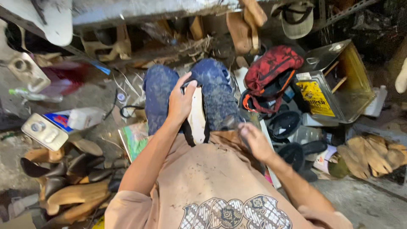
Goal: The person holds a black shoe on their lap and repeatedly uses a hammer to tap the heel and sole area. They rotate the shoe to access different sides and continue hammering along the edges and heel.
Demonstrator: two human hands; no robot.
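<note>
— What's the person doing down there on the floor?

— Seated, knees up in dusty blue trousers. The left hand (180,101) is closed round the top of a pale shoe sole (197,114) that stands on edge between the knees, at about twelve o'clock from the chest. The sole is cream-coloured, long and flat, with a dark strap or edge along its side.

— And the other hand?

— The right hand (254,142) sits at two o'clock, just beside the right knee, blurred. The fingers look curled, perhaps round a small tool, but I cannot tell whether it grips anything.

— So which step is this?

— I'd judge it as steadying the sole while working its edge. The next move would call for a firm left grip, so the sole doesn't twist.

— What's lying about?

— Wooden shoe lasts (68,195) piled at eight o'clock, a red bag (271,68) at one o'clock, a metal tin (339,85) with a yellow label beyond it, and dark sole pieces (292,140) at three o'clock.
</note>
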